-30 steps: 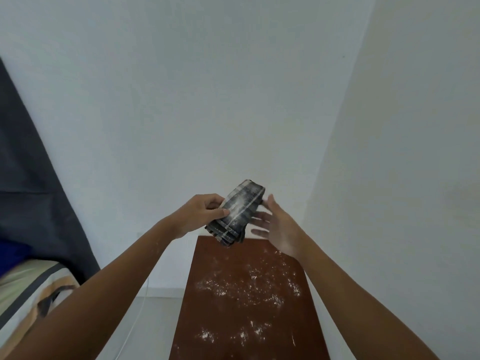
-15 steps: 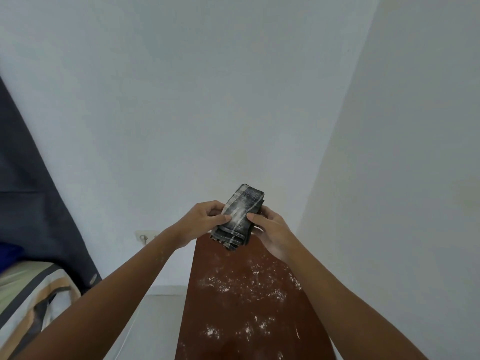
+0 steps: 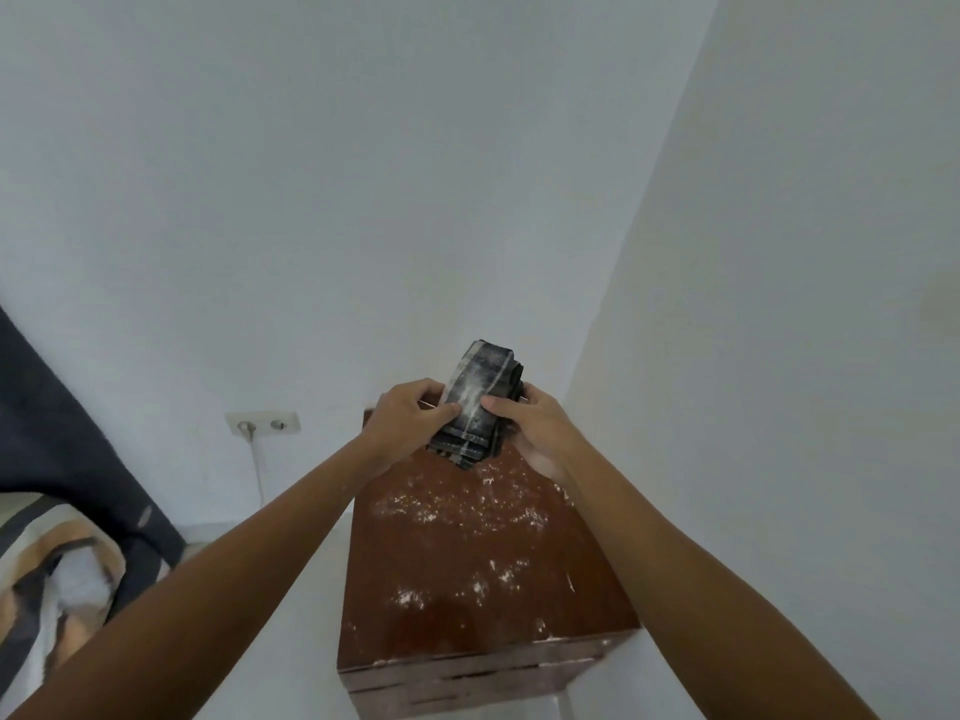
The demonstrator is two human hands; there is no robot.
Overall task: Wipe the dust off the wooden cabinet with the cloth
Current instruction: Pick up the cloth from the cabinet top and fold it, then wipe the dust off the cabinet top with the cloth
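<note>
A folded dark checked cloth (image 3: 480, 392), dusted white on its face, is held tilted above the far end of the wooden cabinet (image 3: 467, 589). My left hand (image 3: 410, 423) grips its left edge, thumb on the front. My right hand (image 3: 535, 428) grips the right edge, thumb on the front as well. The reddish-brown cabinet top carries white dust in patches across its middle and near part. The cloth's lower corner hangs just above the top; whether it touches is unclear.
White walls meet in a corner right behind the cabinet. A wall socket (image 3: 262, 423) with a cable sits to the left. A dark curtain (image 3: 57, 444) and patterned bedding (image 3: 57, 574) lie at the far left.
My right hand went from open beside the cloth to gripping its right edge. Both hands now hold the cloth, and the view has tilted down to show more of the cabinet.
</note>
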